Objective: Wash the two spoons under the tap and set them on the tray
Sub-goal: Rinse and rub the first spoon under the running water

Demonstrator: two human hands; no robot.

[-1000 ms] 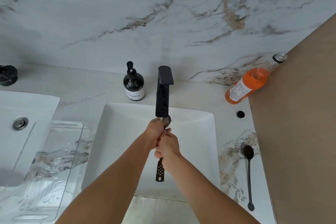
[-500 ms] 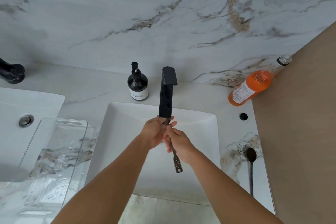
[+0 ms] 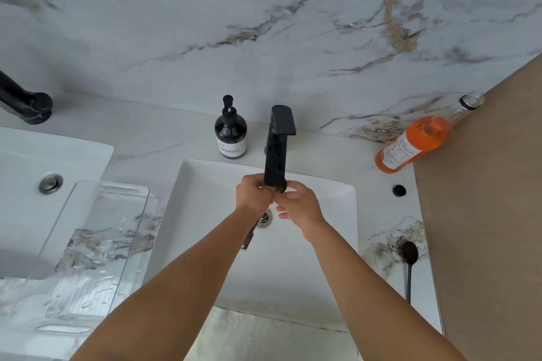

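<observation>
A black spoon (image 3: 250, 239) is held over the white sink (image 3: 328, 267), its bowl tucked right under the spout of the black tap (image 3: 277, 152). My left hand (image 3: 253, 195) grips the spoon near the bowl, and the perforated handle end slants down-left beside my left wrist. My right hand (image 3: 300, 208) pinches at the bowl with thumb and forefinger, its lower fingers spread. The second black spoon (image 3: 409, 256) lies on the counter right of the sink. The clear tray (image 3: 96, 246) rests left of the sink with nothing on it. I cannot make out running water.
A dark soap dispenser (image 3: 230, 133) stands behind the sink, left of the tap. An orange bottle (image 3: 413, 145) leans at the back right beside a tan panel (image 3: 484, 214). A second sink (image 3: 35, 173) and another black tap (image 3: 26, 104) are at the left.
The spoon's handle has swung from pointing down-right to down-left under my left wrist. My right hand left the handle and moved up to the bowl at the spout.
</observation>
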